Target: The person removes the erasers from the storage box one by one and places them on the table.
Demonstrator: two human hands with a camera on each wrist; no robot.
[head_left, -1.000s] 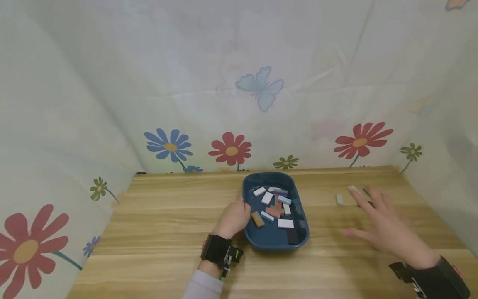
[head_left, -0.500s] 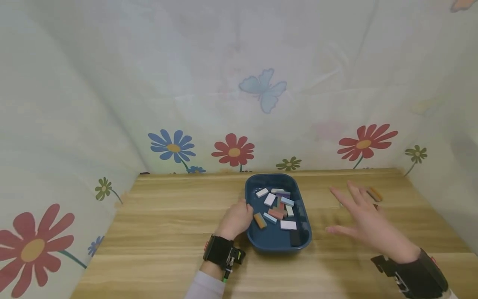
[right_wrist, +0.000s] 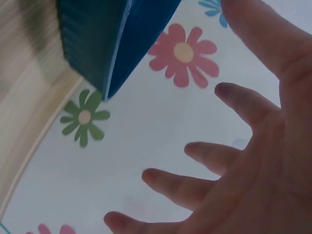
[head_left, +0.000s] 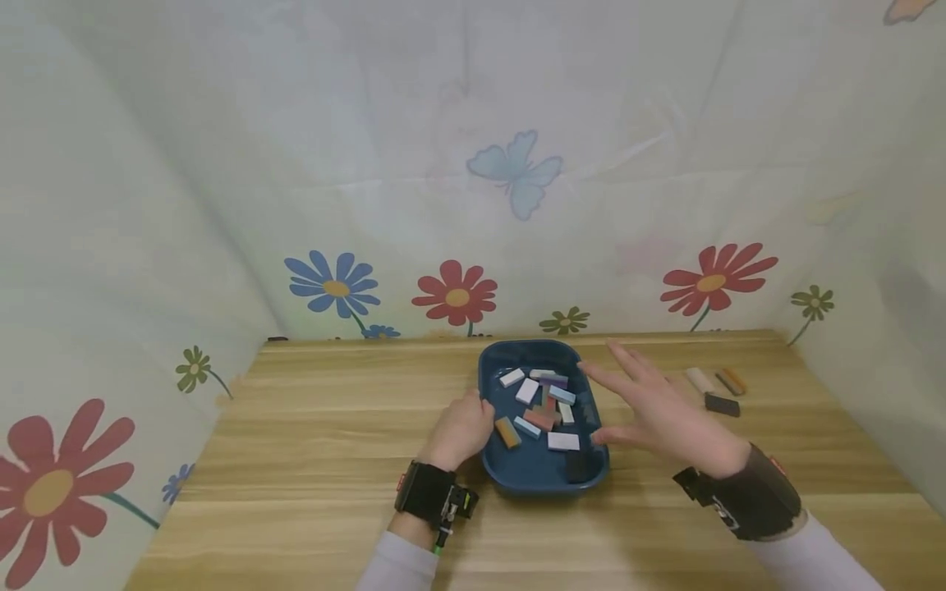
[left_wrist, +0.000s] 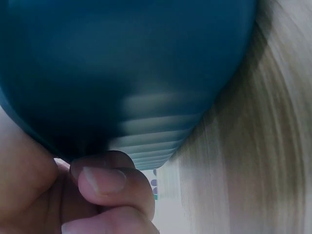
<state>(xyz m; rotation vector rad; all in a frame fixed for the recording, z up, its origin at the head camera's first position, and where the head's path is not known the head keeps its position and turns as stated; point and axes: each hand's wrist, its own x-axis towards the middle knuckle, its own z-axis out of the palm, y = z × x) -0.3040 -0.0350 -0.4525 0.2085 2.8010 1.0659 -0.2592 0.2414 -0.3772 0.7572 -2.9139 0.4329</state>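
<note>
A dark blue plastic bin (head_left: 528, 474) stands on the wooden table, holding several small rectangular blocks (head_left: 563, 442) in white, light blue, orange, red, purple and black. My left hand (head_left: 460, 431) grips its left rim; in the left wrist view curled fingers (left_wrist: 114, 183) lie against the bin's outer wall (left_wrist: 146, 58). At the bin's right rim is my right hand (head_left: 668, 419), its fingertips overlapping that rim in the head view. The right wrist view shows its fingers (right_wrist: 183, 187) spread wide with nothing between them, apart from the bin's wall (right_wrist: 92, 44).
On the table to the right lie a white block (head_left: 699, 380), a grey block (head_left: 727, 383) beside an orange block (head_left: 735, 379), and a black block (head_left: 722, 405). A flower-print curtain (head_left: 369, 189) rises behind the table's back edge.
My right hand has moved left, from above the loose blocks to the bin's right rim, uncovering some of those blocks. A pale green block seen earlier no longer shows. The left hand stays at the rim.
</note>
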